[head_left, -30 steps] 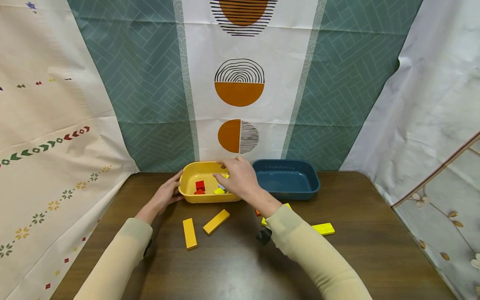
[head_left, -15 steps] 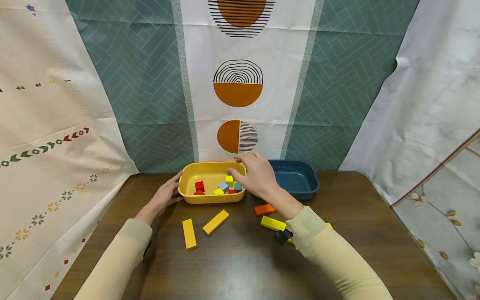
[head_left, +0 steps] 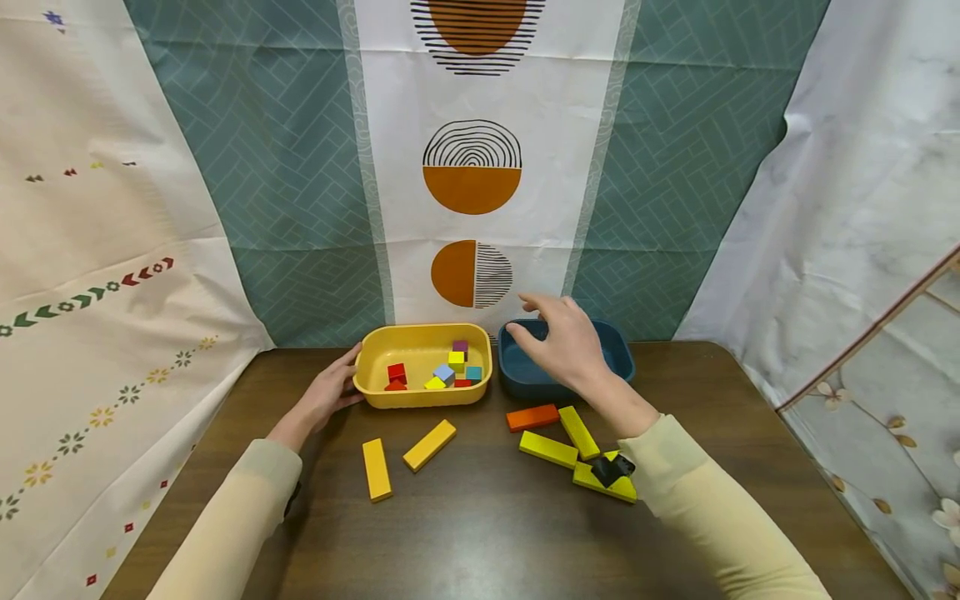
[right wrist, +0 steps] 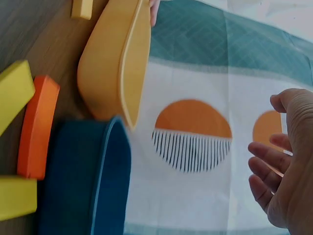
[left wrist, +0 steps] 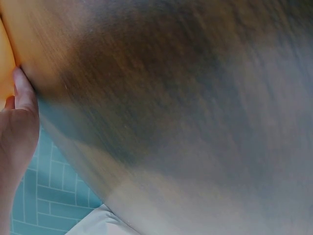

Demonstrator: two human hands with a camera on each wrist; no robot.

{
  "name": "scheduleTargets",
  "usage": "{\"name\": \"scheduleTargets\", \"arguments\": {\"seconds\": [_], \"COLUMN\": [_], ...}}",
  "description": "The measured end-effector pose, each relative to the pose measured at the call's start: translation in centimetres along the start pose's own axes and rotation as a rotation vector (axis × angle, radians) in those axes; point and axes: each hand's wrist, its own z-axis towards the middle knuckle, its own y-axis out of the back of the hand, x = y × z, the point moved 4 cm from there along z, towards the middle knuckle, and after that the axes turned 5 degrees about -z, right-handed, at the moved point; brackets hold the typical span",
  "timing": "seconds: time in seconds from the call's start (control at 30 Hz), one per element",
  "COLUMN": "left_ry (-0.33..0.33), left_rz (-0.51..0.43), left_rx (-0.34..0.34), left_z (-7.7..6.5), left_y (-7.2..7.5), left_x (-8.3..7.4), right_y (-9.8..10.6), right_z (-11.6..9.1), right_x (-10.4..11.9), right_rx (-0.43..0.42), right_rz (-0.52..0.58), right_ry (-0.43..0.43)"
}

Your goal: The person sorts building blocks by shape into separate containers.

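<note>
A yellow plastic tub (head_left: 367,387) holds several small blocks: red ones (head_left: 396,373), a blue cube (head_left: 445,373), a yellow cube (head_left: 456,360), a teal one (head_left: 474,374) and a purple one (head_left: 461,346). My left hand (head_left: 327,395) rests against the tub's left end; in the left wrist view its fingers (left wrist: 24,90) lie along the outer wall. My right hand (head_left: 564,343) hovers above the dark blue tub (head_left: 525,377), thumb and fingers apart, holding nothing. It hides part of that tub's inside.
On the table (head_left: 450,542), two orange-yellow bars (head_left: 377,470) lie before the yellow tub. An orange bar (head_left: 532,417) and several yellow bars (head_left: 548,448) lie before the blue tub, partly behind the right wrist camera (head_left: 612,470). A patterned cloth (head_left: 300,167) hangs behind the table.
My right hand has moved right, from over the yellow tub to over the blue one, uncovering the blocks in the yellow tub. My left hand stays at the yellow tub's end.
</note>
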Motion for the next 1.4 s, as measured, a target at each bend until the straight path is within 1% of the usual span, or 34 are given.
{"name": "scheduleTargets", "arguments": {"seconds": [0.37,0.5,0.67,0.73,0.83,0.93,1.0,1.1,1.2,1.3,1.4], "left_ry": [-0.001,0.002,0.022,0.029,0.036,0.042,0.043,0.040,0.032,0.025,0.021], "left_rz": [0.006,0.004,-0.001,-0.006,-0.024,-0.035,-0.035,-0.031,-0.013,-0.003,0.000], "left_rx": [-0.002,-0.005,-0.009,-0.003,0.006,0.012,0.013,0.007,0.002,-0.003,-0.009], "left_z": [-0.1,-0.1,0.0,-0.1,-0.6,-1.2,-1.3,-0.9,-0.4,0.0,0.1], "left_y": [0.0,0.0,0.0,-0.1,-0.4,-0.8,-0.8,-0.6,-0.3,0.0,0.1], "left_x": [-0.1,-0.1,0.0,-0.2,-1.0,-1.7,-1.8,-1.4,-0.5,0.0,0.2], "right_y": [1.4,1.9,2.4,2.6,2.9,3.1,3.2,3.2,3.1,3.0,2.8], "right_z": [-1.4,-1.9,-2.3,-2.4,-2.6,-2.9,-3.1,-3.5,-4.0,-4.4,-4.7], "right_x": [-5.5,-7.5,-9.8,-10.8,-12.2,-13.7,-14.8,-16.2,-17.3,-18.0,-18.6], "right_rx": [0.018,0.013,-0.009,-0.018,-0.025,-0.034,-0.038,-0.040,-0.036,-0.038,-0.040], "right_rz": [0.023,0.057,0.110,0.123,0.153,0.208,0.249,0.311,0.337,0.346,0.358], "right_ry": [-0.136,-0.171,-0.192,-0.202,-0.227,-0.267,-0.305,-0.370,-0.421,-0.445,-0.457]}}
